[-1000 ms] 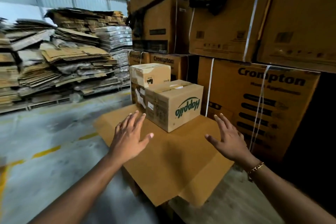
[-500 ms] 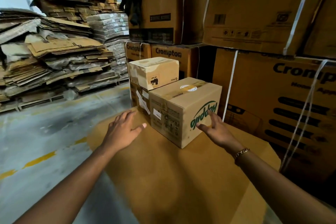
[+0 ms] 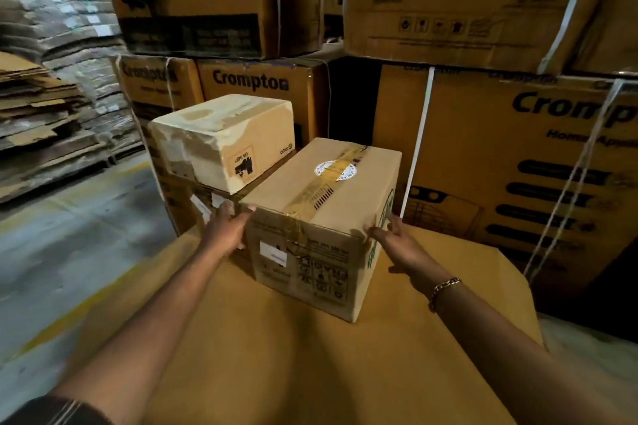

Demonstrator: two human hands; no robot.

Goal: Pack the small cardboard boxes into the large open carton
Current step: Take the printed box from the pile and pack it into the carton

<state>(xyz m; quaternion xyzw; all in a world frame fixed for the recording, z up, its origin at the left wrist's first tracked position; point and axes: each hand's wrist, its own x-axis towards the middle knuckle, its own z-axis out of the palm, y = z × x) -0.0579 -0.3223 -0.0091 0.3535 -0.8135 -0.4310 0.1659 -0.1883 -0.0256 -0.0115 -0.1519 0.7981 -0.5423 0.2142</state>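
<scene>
My left hand (image 3: 226, 229) lies flat on the left side of the taped brown box (image 3: 321, 217), fingers (image 3: 223, 212) spread and reaching up to its top edge; my right hand (image 3: 397, 240) presses the opposite side, fingers (image 3: 374, 228) apart at the near top corner. Both palms squeeze the box rather than curl under it, so I judge the lift depends on friction alone: if the box is heavy, it could slide down between my palms. Just beyond my left fingers a pale box (image 3: 224, 141) sits on a darker box (image 3: 193, 197), close against the one I hold; dragging mine sideways could knock that pale one off. The box rests on a flat cardboard sheet (image 3: 276, 355) below my wrists. I cannot see the large open carton from here.
</scene>
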